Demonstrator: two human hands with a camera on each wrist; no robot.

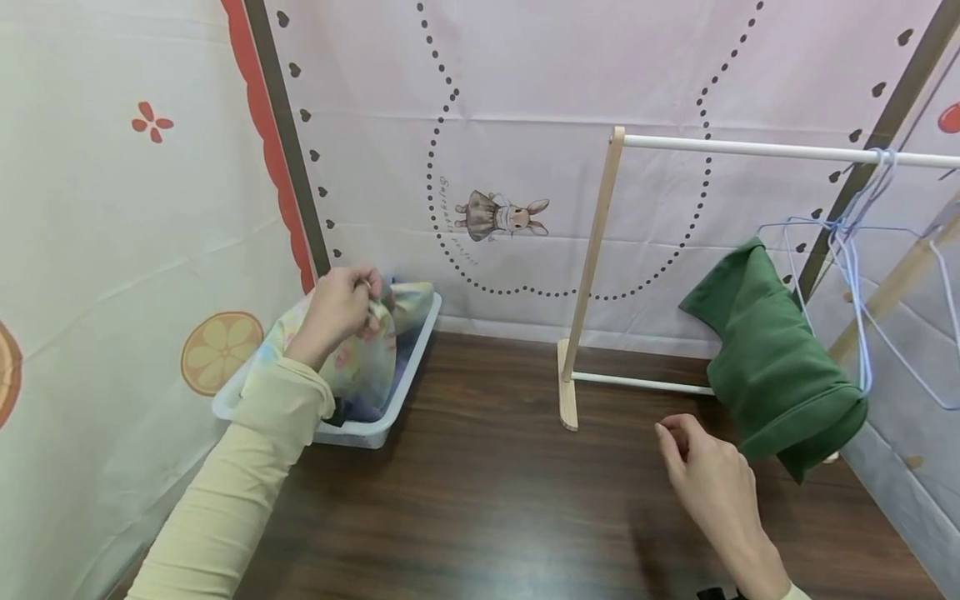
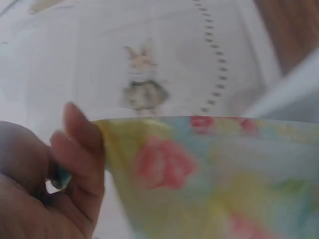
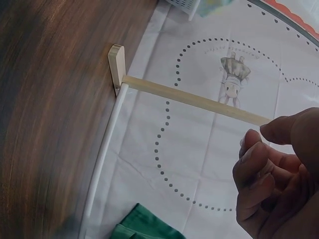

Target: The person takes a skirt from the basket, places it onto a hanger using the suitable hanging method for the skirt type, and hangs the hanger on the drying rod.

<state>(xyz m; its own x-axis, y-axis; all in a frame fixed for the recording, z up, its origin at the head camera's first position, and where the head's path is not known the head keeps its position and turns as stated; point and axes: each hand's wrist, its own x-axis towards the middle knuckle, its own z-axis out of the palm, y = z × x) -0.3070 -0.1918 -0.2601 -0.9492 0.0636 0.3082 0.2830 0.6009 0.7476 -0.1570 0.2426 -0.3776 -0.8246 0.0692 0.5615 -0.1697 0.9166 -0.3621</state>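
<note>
My left hand (image 1: 341, 312) pinches a thin floral cloth (image 1: 378, 354) in yellow, pale blue and pink, lifted above a light blue plastic basket (image 1: 408, 387). In the left wrist view the cloth (image 2: 214, 174) hangs from between thumb and fingers, its top edge stretching to the right. My right hand (image 1: 712, 479) hovers over the table with loosely curled fingers and nothing in them. Close behind it, a green garment (image 1: 787, 367) hangs at the blue wire hangers (image 1: 851, 242). The right wrist view shows a corner of that green garment (image 3: 144, 224) below the hand.
A small drying rack stands at the right, with a wooden post (image 1: 592, 258), a white top bar (image 1: 750, 150) and a lower white bar (image 1: 645, 383). Darker cloth lies in the basket. Printed fabric sheets (image 1: 517, 100) wall in the brown wooden table (image 1: 480, 500).
</note>
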